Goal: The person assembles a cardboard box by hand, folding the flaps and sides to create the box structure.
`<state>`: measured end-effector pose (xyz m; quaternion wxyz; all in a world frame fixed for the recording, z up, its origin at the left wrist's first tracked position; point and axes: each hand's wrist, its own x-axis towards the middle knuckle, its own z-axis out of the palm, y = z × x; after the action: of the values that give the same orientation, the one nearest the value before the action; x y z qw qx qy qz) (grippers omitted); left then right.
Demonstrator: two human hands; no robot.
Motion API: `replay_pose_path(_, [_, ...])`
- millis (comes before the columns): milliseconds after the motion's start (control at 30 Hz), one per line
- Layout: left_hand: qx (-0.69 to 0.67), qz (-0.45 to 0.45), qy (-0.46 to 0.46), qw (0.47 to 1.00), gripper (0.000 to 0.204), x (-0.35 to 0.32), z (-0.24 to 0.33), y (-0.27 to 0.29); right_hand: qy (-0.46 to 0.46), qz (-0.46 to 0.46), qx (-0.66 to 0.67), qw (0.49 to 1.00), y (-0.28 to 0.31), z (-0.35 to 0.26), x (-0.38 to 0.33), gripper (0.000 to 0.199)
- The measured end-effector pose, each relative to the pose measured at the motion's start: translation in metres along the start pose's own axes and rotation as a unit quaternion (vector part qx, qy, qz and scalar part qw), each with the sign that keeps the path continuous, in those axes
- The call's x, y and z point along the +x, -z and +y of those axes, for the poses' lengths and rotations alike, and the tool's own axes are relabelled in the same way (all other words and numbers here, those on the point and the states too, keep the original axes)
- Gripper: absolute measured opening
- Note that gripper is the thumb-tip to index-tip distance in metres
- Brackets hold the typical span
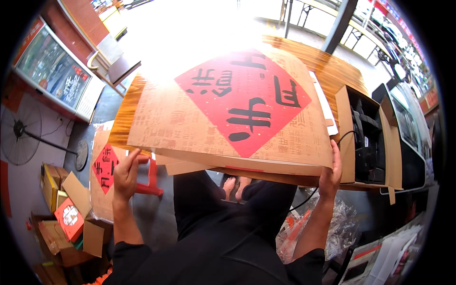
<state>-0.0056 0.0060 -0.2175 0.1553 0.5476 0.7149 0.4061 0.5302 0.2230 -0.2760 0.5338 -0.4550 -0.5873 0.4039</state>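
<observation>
Head view, one entry. Flat cardboard sheet (pixel 237 109), brown with faint print and a large red diamond bearing black characters: lies on the wooden tabletop (pixel 332 66), near edge overhanging toward the person. More flat brown sheets show beneath it (a stack, count not readable).

Left hand (pixel 126 173): fingers curled around the sheet's lower left corner, gripping it. Right hand (pixel 331 173): closed on the lower right corner, thumb and fingers clamping the edge.

Open cardboard box (pixel 365 137) with a black device inside: on the tabletop, just right of the sheet.

Red stool (pixel 149 183): on the floor, beside the left hand. A like-printed sheet (pixel 104 175) leans behind it. Small boxes (pixel 66 213): floor, far left. Clear plastic wrapping (pixel 308 228): floor, below the right forearm.
</observation>
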Motion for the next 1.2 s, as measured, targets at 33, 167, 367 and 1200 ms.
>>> replay_pose_path(33, [0.011, -0.061, 0.021, 0.998, 0.03, -0.005, 0.002, 0.007, -0.001, 0.001, 0.006, 1.0, -0.001, -0.002, 0.0, 0.079])
replay_pose_path(167, [0.037, -0.251, 0.126, 0.959, 0.034, -0.042, -0.028, 0.034, 0.01, -0.003, 0.022, 1.0, -0.001, -0.004, 0.0, 0.072])
replay_pose_path(367, [0.118, -0.308, 0.15, 0.932, 0.039, -0.062, -0.025, 0.043, 0.022, 0.014, 0.026, 0.999, 0.0, -0.008, -0.003, 0.065])
replay_pose_path(1200, [0.074, -0.63, 0.315, 0.706, 0.042, -0.213, -0.078, 0.002, -0.015, 0.03, 0.072, 0.997, -0.009, -0.012, -0.006, 0.068])
